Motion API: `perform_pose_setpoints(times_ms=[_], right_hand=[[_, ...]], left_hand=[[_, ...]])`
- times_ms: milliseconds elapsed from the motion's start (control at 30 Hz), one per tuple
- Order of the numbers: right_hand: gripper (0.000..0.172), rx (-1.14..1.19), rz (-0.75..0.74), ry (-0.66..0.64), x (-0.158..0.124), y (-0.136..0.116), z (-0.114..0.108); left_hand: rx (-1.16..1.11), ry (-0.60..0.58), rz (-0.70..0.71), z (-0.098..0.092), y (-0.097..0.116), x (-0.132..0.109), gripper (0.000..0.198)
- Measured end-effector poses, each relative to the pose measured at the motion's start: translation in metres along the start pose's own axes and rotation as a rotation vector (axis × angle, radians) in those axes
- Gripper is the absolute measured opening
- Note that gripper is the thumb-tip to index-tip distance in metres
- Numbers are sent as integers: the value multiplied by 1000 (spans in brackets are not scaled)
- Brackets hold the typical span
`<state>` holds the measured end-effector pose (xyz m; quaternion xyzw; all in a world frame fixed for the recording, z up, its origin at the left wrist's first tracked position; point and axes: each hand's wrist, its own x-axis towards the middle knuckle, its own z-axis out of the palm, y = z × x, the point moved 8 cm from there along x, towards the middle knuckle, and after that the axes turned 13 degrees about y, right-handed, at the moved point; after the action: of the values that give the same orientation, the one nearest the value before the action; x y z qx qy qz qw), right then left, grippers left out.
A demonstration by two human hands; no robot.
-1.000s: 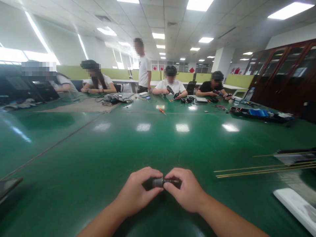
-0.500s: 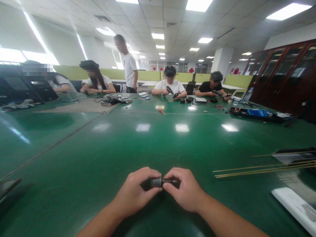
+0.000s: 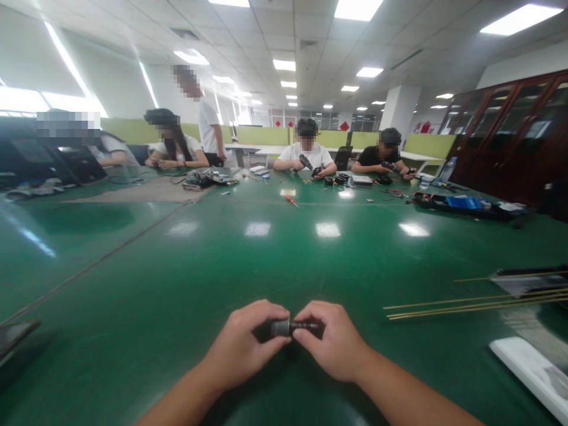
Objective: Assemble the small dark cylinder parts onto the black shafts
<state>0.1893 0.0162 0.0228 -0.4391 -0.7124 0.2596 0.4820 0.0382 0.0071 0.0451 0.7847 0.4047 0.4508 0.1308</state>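
Observation:
Just above the green table (image 3: 199, 260), at the near middle, a small dark cylindrical part (image 3: 280, 328) with a thin ridged shaft lies level between my hands. My left hand (image 3: 251, 331) pinches the thick grey-black body from the left, thumb and fingers closed at its right end. From the right, my right hand (image 3: 331, 337) grips the ridged shaft close to where it meets the body. The fingertips of both hands nearly touch. The shaft's tip points right, into the curl of my right hand.
Thin yellow rods (image 3: 444, 310) and a white bar-shaped object (image 3: 528, 373) lie at the right. A red screwdriver (image 3: 291, 200) is farther off. Across the table several people sit among parts and tools. A dark flat object (image 3: 15, 337) is at the left edge.
A standing person in the background has moved left. My hands and the dark part look the same.

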Motion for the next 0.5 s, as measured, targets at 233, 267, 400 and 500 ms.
perform_pose_setpoints(times_ms=[233, 267, 400, 500], right_hand=[[3, -3, 4, 7, 0, -2, -1], [3, -2, 6, 4, 0, -2, -1], [4, -2, 14, 3, 0, -1, -1], [4, -1, 14, 11, 1, -1, -1]], left_hand=[[-2, 1, 15, -1, 0, -1, 21], [3, 1, 15, -1, 0, -1, 21], [9, 10, 28, -2, 0, -1, 21], [-2, 10, 32, -3, 0, -2, 21]])
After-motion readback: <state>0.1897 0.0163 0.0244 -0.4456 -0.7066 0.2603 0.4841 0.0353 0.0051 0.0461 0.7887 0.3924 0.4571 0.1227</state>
